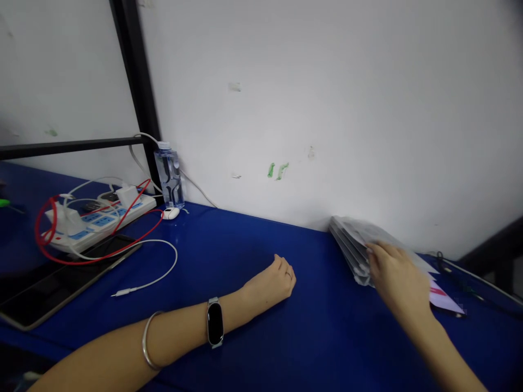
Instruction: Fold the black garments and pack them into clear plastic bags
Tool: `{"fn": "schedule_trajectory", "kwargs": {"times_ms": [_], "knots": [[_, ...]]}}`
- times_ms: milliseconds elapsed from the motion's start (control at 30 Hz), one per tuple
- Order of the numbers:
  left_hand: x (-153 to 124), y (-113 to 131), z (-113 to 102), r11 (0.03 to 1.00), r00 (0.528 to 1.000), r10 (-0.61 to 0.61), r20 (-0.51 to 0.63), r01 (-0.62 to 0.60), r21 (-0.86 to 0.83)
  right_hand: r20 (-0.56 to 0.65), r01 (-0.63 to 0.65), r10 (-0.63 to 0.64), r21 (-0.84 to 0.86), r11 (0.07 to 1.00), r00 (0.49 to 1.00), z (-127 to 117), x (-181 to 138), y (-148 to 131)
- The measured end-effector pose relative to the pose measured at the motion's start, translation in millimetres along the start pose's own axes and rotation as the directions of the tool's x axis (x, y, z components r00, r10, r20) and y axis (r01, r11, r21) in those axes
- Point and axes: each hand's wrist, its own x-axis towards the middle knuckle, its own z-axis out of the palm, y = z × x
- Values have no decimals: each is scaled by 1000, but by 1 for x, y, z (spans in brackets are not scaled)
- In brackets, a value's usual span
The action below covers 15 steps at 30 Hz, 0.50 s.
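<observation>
My left hand (273, 281) rests on the blue tabletop (229, 245) as a loose fist with nothing in it; its wrist carries a black band and a silver bangle. My right hand (394, 275) lies on top of a stack of clear plastic packets (355, 239) that leans against the white wall at the right. Its fingers press on the stack's near edge. Whether the fingers curl around any packet is not visible. White paper with a pink mark (443, 296) pokes out beyond that hand.
At the left sit a white power strip (98, 220) with red and white cables, a clear water bottle (169, 177), a small white device (170, 213) and a dark tablet (53, 288). A black metal frame post (137, 92) rises at the back left. Dark cables trail at the right edge.
</observation>
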Motion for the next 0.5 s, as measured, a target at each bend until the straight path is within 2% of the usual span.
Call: {"fn": "schedule_trajectory", "kwargs": {"times_ms": [133,233,300,400,467,500], "knots": [[0,2,3,999,1000,-10,-25,11,33,-202,6,33,188,982,979,-1,3,-1],[0,2,4,1000,999,-13,-32,13,10,-262,63,28,331,941,965,-9,1,-21],[0,1,4,1000,999,-26,-36,26,-8,-235,154,-61,399,904,970,-13,-5,-44],[1,1,6,999,998,-42,-56,41,-35,-117,325,-308,491,809,944,-16,-16,-82],[2,4,9,997,997,-43,-58,39,-72,-54,368,-403,531,763,914,-20,-21,-103],[2,6,10,992,996,-67,-50,62,-106,-42,366,-410,540,758,911,-24,-23,-111]]}}
